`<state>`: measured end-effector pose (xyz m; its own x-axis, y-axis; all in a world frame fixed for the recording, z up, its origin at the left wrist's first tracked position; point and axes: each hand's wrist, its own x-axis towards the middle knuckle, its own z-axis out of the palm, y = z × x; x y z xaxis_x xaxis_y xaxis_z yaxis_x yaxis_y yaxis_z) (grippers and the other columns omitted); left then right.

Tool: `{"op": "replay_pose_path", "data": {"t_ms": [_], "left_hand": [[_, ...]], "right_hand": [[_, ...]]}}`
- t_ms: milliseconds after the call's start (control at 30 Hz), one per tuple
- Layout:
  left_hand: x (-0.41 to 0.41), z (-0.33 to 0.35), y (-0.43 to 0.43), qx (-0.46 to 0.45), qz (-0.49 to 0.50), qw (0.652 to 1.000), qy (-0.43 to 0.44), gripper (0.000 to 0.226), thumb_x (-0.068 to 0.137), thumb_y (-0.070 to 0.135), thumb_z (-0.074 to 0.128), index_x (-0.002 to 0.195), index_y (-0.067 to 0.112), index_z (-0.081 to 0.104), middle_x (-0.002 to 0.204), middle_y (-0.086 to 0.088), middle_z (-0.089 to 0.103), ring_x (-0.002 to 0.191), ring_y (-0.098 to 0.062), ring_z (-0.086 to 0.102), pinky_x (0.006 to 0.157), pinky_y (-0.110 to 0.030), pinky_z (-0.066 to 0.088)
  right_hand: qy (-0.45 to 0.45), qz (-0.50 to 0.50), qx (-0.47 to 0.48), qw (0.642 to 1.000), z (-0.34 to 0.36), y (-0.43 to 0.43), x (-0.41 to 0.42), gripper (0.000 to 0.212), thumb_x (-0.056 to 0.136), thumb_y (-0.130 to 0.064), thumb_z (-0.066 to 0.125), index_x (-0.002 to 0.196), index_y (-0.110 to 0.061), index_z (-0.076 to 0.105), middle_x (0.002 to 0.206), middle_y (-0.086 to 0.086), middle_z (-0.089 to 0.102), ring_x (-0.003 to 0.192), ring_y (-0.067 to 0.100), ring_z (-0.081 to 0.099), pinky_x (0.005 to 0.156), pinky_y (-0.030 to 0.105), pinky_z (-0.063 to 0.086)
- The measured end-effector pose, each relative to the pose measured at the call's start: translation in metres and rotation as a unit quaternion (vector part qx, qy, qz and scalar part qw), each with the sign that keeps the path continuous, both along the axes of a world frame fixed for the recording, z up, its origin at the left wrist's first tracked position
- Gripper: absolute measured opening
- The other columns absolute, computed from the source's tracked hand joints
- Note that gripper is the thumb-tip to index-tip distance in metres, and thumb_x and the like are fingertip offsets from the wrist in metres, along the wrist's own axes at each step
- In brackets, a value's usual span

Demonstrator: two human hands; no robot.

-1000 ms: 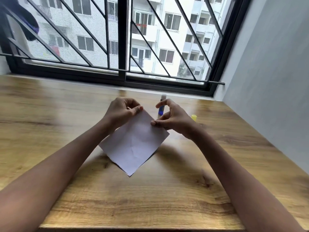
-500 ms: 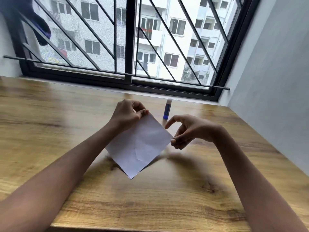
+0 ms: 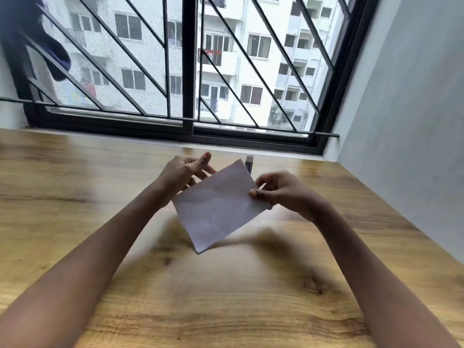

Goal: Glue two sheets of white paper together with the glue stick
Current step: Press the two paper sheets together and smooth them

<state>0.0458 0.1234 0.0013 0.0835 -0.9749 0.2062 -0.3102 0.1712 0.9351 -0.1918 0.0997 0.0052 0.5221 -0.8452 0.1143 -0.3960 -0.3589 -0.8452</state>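
The white paper is lifted off the wooden table and tilted, its lowest corner pointing down at the table. It looks like a single piece; I cannot tell whether it is two sheets. My right hand pinches its right edge between thumb and fingers. At the paper's upper left edge is my left hand, thumb raised clear and fingers loosely extended behind the sheet. The blue glue stick with a white top stands behind the paper's top corner, partly hidden.
A black-framed window with metal bars runs along the table's far edge. A grey wall borders the table on the right. Bare wood stretches to the left and toward me.
My right hand moved in and took the paper's right edge. My left thumb let go and lifted. The paper rose off the table and swung round, covering part of the glue stick.
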Motion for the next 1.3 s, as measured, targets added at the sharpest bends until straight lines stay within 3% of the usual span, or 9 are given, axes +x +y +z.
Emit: {"op": "replay_pose_path", "data": {"t_ms": [133,267,367,500,700,800,900,1133,1300], "left_hand": [[0.019,-0.001,0.000,0.069,0.010,0.997,0.041,0.043,0.086,0.047,0.054,0.099,0.009,0.069,0.084,-0.009,0.065,0.050,-0.016,0.055,0.048,-0.022,0.047],[0.019,-0.012,0.000,0.124,-0.012,0.991,0.056,0.034,0.080,0.019,0.069,0.111,0.010,0.060,0.082,-0.007,0.062,0.041,-0.009,0.054,0.045,-0.022,0.051],[0.013,-0.020,-0.002,0.128,0.022,0.989,0.074,0.046,0.077,0.004,0.071,0.118,0.007,0.051,0.073,-0.012,0.063,0.042,-0.009,0.057,0.042,-0.022,0.050],[0.014,-0.029,-0.009,0.104,0.058,0.988,0.100,0.060,0.073,-0.001,0.073,0.125,0.004,0.044,0.094,-0.019,0.066,0.055,-0.016,0.063,0.047,-0.025,0.053],[0.013,-0.028,-0.010,0.010,0.000,0.989,-0.147,0.051,0.065,0.020,0.083,0.111,0.021,0.061,0.110,0.000,0.064,0.096,-0.018,0.065,0.080,-0.028,0.051],[0.016,-0.026,-0.008,0.014,-0.073,0.968,-0.238,0.056,0.058,0.038,0.082,0.110,0.030,0.064,0.121,0.005,0.060,0.116,-0.015,0.051,0.095,-0.032,0.041],[0.020,-0.028,-0.010,0.056,-0.126,0.943,-0.301,0.057,0.065,0.037,0.082,0.118,0.033,0.060,0.133,0.008,0.051,0.124,-0.013,0.042,0.102,-0.030,0.032],[0.026,-0.035,-0.015,0.086,-0.118,0.914,-0.378,0.075,0.036,0.085,0.057,0.107,0.063,0.047,0.142,0.010,0.042,0.136,-0.017,0.028,0.110,-0.053,0.022],[0.025,-0.033,-0.012,0.086,-0.118,0.907,-0.396,0.073,0.050,0.073,0.062,0.119,0.057,0.044,0.145,0.009,0.037,0.138,-0.017,0.018,0.104,-0.048,0.017]], "right_hand": [[-0.043,-0.040,0.063,0.996,-0.005,-0.007,-0.011,0.008,0.087,-0.015,0.064,0.080,-0.010,0.062,0.063,0.001,0.059,0.051,0.006,0.051,0.051,0.017,0.046],[-0.048,-0.100,0.110,0.988,-0.013,-0.010,-0.009,0.009,0.086,-0.013,0.066,0.080,-0.010,0.060,0.069,0.005,0.058,0.041,0.004,0.055,0.044,0.015,0.049],[-0.047,-0.141,0.150,0.978,-0.018,-0.011,-0.007,0.012,0.083,-0.012,0.069,0.085,-0.008,0.058,0.070,0.007,0.060,0.036,0.004,0.057,0.040,0.014,0.047],[0.007,-0.191,0.117,0.975,-0.022,-0.012,-0.005,0.022,0.078,-0.015,0.075,0.089,-0.006,0.058,0.077,0.007,0.062,0.037,0.007,0.059,0.040,0.016,0.048],[0.138,-0.211,0.048,0.966,-0.020,-0.005,-0.001,0.047,0.073,-0.029,0.079,0.103,-0.010,0.048,0.066,0.006,0.059,0.045,0.014,0.055,0.038,0.023,0.043],[0.220,-0.196,0.012,0.955,-0.018,-0.003,-0.001,0.047,0.074,-0.039,0.076,0.101,-0.011,0.050,0.067,0.004,0.059,0.050,0.015,0.053,0.039,0.023,0.041],[0.261,-0.192,-0.017,0.946,-0.016,-0.005,-0.003,0.043,0.075,-0.045,0.074,0.094,-0.012,0.055,0.068,0.003,0.060,0.054,0.015,0.054,0.042,0.023,0.042],[0.115,-0.260,-0.107,0.953,-0.013,-0.026,0.007,0.022,0.082,-0.026,0.069,0.090,-0.007,0.063,0.083,0.015,0.072,0.069,0.028,0.071,0.070,0.040,0.060],[0.162,-0.261,-0.102,0.946,-0.014,-0.060,0.033,0.051,0.075,-0.031,0.077,0.114,-0.002,0.060,0.112,0.016,0.067,0.104,0.028,0.063,0.088,0.035,0.049]]}}
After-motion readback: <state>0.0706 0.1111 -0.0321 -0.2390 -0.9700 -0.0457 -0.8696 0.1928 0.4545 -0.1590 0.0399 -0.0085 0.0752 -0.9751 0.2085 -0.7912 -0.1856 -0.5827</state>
